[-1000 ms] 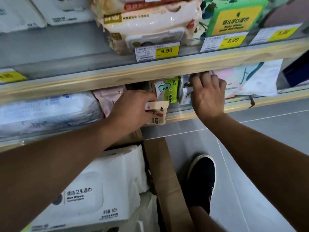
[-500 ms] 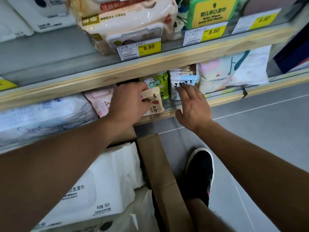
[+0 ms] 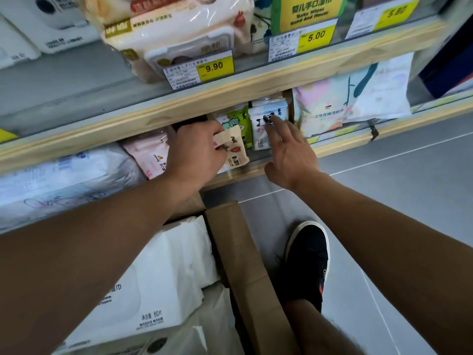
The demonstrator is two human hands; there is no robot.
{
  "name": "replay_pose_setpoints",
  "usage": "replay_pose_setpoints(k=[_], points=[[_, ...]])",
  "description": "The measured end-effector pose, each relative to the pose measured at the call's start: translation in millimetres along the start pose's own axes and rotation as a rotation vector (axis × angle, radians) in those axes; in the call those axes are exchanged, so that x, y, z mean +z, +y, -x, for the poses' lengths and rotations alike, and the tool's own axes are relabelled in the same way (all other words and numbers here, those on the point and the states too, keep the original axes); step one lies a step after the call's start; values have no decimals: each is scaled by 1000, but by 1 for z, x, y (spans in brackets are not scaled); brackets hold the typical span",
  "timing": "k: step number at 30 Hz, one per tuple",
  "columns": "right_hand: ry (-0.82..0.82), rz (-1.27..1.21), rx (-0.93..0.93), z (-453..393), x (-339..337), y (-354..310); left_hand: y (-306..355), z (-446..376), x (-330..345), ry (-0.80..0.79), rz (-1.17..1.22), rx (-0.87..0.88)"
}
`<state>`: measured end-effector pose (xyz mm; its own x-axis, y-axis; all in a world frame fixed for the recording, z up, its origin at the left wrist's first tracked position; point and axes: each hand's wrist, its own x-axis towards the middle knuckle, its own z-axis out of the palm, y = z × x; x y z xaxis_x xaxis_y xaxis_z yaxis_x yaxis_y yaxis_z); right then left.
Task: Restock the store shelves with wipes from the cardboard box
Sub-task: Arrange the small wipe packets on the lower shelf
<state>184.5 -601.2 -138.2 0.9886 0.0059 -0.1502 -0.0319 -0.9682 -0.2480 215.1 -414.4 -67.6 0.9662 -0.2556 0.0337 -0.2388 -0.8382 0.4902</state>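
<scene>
Pale, matt wood is seen on the shelf edge; glossy plastic film on the wipes; matt brown cardboard on the box.

Two hands, three small wipe packs, three price tags, one cardboard box.

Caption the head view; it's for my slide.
Left hand slots a beige wipes pack onto the shelf.
</scene>
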Motion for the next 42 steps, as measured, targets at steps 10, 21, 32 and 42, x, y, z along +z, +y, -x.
replay_pose_setpoints(k=[10, 21, 32, 42], points=[[6, 38, 0, 10, -2, 11, 4, -4, 11, 39, -39, -3], [30, 24, -31, 27, 3, 8, 9, -26, 56, 99, -223, -24], [-9, 30, -75, 47, -20, -10, 10, -6, 22, 19, -307, -71], [-49, 134, -163, 119, -123, -70, 29, 95, -82, -79, -171, 83]])
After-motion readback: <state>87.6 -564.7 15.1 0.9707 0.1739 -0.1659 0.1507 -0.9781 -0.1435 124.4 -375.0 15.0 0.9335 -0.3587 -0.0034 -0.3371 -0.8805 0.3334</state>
